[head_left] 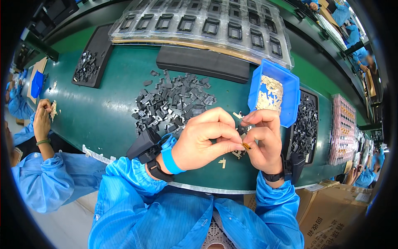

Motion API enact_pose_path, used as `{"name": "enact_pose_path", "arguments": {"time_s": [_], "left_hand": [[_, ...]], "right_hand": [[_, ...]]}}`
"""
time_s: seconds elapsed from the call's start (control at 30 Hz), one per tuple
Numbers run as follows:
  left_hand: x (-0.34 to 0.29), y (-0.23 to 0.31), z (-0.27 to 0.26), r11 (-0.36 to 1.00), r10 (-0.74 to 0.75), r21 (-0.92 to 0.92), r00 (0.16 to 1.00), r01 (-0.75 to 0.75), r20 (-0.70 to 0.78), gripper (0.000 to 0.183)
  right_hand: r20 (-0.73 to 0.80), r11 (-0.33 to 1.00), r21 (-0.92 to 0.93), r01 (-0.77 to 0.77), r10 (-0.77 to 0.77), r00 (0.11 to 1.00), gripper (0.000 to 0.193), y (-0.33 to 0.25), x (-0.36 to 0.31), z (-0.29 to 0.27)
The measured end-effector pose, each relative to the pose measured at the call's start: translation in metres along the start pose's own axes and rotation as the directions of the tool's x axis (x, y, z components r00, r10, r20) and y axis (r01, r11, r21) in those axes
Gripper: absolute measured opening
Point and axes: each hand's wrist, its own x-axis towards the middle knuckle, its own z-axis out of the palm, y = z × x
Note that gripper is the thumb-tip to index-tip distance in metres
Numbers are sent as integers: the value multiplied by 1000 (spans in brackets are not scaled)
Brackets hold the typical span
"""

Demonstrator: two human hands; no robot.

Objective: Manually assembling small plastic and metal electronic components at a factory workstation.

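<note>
Both my hands meet over the near side of the green table. The thumb and forefinger of my left hand (201,139) are pinched on a small amber-brown piece (246,146). Beside it, my right hand (267,143) has its fingers curled in close to the same spot; what they grip is mostly hidden. Just beyond the fingertips is a small dark part (241,129). Small cream-coloured pieces (222,163) lie on the table under and around my hands. To the left of them spreads a loose heap of small black and grey plastic parts (166,101).
A blue bin (253,89) with cream pieces stands at the right, next to a black tray (315,137) of dark parts. Clear trays of black frames (186,23) are stacked at the back. Another black tray (93,76) is far left. A co-worker's hand (41,122) rests at left.
</note>
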Motion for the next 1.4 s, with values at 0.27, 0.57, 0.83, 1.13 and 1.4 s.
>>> {"name": "enact_pose_path", "arguments": {"time_s": [0.27,0.57,0.83,1.13,1.4], "left_hand": [[4,4,-1,1000,6,17,999,-6,41,13],[8,3,15,925,-301,-288,941,248,-154,8],[58,6,42,953,-300,-101,939,286,-168,13],[85,-8,43,889,-327,330,944,318,-30,20],[91,-11,47,904,-175,396,984,159,5,22]], "right_hand": [[-30,997,-82,1,-4,1000,12,-6,5,-6],[-363,982,-26,-186,164,917,7,7,5,-22],[-535,930,300,-212,348,770,6,10,6,-29],[-602,949,267,-165,298,741,6,15,6,-33],[-623,954,252,-160,287,728,6,20,5,-33]]}}
